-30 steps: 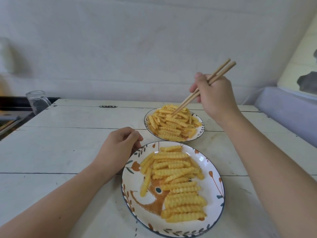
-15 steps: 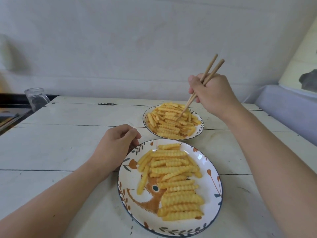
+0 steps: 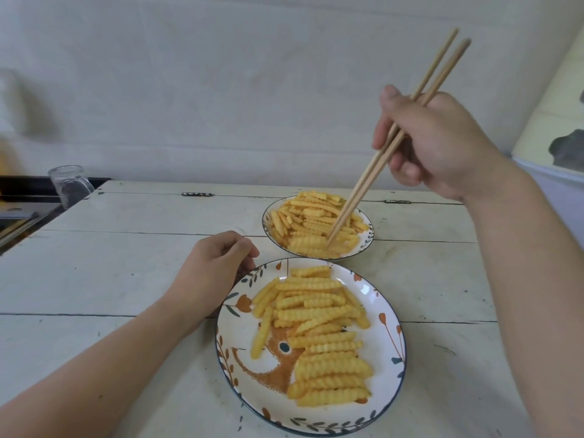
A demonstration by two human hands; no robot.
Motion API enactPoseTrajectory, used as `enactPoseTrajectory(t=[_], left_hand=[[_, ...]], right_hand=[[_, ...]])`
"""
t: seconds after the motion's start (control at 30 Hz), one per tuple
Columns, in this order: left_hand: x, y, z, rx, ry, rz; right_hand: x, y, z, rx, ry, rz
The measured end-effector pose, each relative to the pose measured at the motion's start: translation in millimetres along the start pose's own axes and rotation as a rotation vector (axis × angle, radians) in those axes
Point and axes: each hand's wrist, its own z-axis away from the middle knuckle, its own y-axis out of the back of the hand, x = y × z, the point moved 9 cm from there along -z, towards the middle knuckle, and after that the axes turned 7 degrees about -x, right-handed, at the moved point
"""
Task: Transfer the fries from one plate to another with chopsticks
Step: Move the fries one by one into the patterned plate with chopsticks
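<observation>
White plank table: crinkle-cut golden fries; right hand grips chopsticks, left hand loosely curled, empty

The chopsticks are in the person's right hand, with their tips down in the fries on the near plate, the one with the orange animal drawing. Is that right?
Not quite. In the head view the right hand does hold the chopsticks, but their tips are down among the fries on the far plate, not the near plate with the orange animal drawing.
</observation>
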Motion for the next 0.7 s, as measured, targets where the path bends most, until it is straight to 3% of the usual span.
enactPoseTrajectory(t=[0.17,0.37,0.5,0.6,0.7], left_hand=[[0,1,0,0.006,-0.008,-0.010],[1,1,0,0.007,-0.007,-0.008],[0,1,1,0.002,0.001,0.001],[1,1,1,0.005,-0.005,-0.014],[2,1,2,0.006,-0.004,-0.017]], right_hand=[[4,-38,2,-0.198,-0.036,0.055],[15,-38,2,-0.256,-0.083,0.160],[11,1,-4,-0.048,-0.016,-0.011],[20,30,-9,0.212,0.033,0.129],[35,31,-11,0.293,0.021,0.236]])
